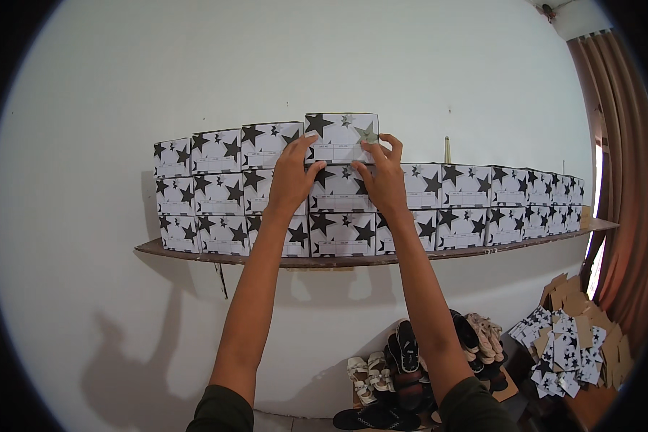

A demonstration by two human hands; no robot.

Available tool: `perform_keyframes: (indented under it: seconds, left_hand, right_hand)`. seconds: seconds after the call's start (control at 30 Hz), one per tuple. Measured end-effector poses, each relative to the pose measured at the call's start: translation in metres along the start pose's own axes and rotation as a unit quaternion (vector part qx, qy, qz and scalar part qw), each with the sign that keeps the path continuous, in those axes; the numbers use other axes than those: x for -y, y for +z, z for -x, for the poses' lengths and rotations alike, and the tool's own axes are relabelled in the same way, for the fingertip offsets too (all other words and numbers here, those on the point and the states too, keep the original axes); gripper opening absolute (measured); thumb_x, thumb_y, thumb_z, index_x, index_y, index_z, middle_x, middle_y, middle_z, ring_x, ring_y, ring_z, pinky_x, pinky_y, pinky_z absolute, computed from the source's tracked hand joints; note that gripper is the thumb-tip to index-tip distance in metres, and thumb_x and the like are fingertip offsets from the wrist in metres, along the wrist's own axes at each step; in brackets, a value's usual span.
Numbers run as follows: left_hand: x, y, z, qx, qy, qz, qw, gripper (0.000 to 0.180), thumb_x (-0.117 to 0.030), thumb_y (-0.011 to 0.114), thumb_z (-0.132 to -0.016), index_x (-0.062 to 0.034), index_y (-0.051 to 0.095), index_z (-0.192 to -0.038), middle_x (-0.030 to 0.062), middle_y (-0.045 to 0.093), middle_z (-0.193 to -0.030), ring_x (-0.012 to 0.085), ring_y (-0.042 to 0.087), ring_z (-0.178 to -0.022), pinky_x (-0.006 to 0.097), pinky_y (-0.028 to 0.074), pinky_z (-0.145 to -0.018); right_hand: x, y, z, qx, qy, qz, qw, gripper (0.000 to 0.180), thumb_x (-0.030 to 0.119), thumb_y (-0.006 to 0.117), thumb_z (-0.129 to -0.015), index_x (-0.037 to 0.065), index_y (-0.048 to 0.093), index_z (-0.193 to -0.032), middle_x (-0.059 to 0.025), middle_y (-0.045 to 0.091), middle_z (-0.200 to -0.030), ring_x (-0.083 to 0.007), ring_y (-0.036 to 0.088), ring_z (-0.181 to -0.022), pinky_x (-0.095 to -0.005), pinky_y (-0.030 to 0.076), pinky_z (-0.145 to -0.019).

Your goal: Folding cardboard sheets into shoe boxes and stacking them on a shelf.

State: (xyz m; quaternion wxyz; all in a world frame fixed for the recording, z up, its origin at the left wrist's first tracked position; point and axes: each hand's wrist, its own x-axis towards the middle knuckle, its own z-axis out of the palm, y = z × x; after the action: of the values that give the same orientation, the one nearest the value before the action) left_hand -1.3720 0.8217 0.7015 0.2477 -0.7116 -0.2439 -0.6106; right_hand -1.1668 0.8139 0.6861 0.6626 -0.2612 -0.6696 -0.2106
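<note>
Facing a wooden wall shelf (468, 253), the left hand (289, 176) and right hand (387, 180) share one grip, closed around either side of a star-printed cardboard box (338, 144) topping the fourth stack from the left. Uneven pushing could skew it, or thumbs low down might nudge the box beneath (342, 190). Behind rises the white wall (194, 65).

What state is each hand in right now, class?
Left hand: holding the left side of the rightmost top-row box.
Right hand: holding that box's right side.
</note>
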Motion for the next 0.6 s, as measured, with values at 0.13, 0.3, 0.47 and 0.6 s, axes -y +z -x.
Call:
perform_keyframes:
  seconds: [0.13, 0.3, 0.47, 0.6]
  left_hand:
    - [-0.001, 0.010, 0.013, -0.034, 0.038, -0.138, 0.989, 0.049, -0.019, 0.075, -0.086, -0.0063, 0.061, -0.132, 0.0159, 0.056, -0.140, 0.0345, 0.047, -0.135, 0.043, 0.043, -0.108]
    - [-0.003, 0.016, 0.027, -0.016, 0.066, -0.167, 0.984, 0.049, -0.027, 0.070, -0.092, -0.0091, 0.059, -0.136, 0.0121, 0.052, -0.146, 0.0277, 0.043, -0.140, 0.051, 0.031, -0.113]
    - [0.005, 0.036, 0.044, 0.030, 0.050, -0.201, 0.978, 0.053, -0.041, 0.057, -0.099, -0.0093, 0.054, -0.142, 0.0103, 0.048, -0.153, 0.0226, 0.037, -0.146, 0.061, 0.012, -0.116]
    - [0.011, 0.042, 0.051, 0.009, 0.064, -0.220, 0.973, 0.061, -0.046, 0.056, -0.099, -0.0078, 0.050, -0.146, 0.0092, 0.045, -0.156, 0.0210, 0.035, -0.148, 0.063, 0.009, -0.115]
  right_hand:
    - [-0.013, 0.010, 0.007, -0.038, -0.066, 0.050, 0.996, 0.043, 0.015, 0.077, -0.086, 0.003, 0.063, -0.124, -0.0173, 0.044, -0.139, -0.0392, 0.056, -0.122, -0.0455, 0.055, -0.091]
    - [-0.011, 0.008, 0.013, -0.025, -0.103, 0.127, 0.986, 0.040, 0.018, 0.073, -0.089, 0.005, 0.063, -0.125, -0.0149, 0.056, -0.131, -0.0375, 0.047, -0.130, -0.0491, 0.046, -0.103]
    - [-0.027, 0.018, 0.025, -0.022, -0.108, 0.202, 0.973, 0.039, 0.023, 0.066, -0.095, 0.007, 0.063, -0.129, -0.0128, 0.058, -0.138, -0.0380, 0.041, -0.136, -0.0609, 0.027, -0.116]
    - [-0.034, 0.024, 0.032, -0.017, -0.123, 0.220, 0.968, 0.043, 0.028, 0.062, -0.097, 0.007, 0.060, -0.135, -0.0112, 0.052, -0.147, -0.0378, 0.041, -0.137, -0.0662, 0.019, -0.117]
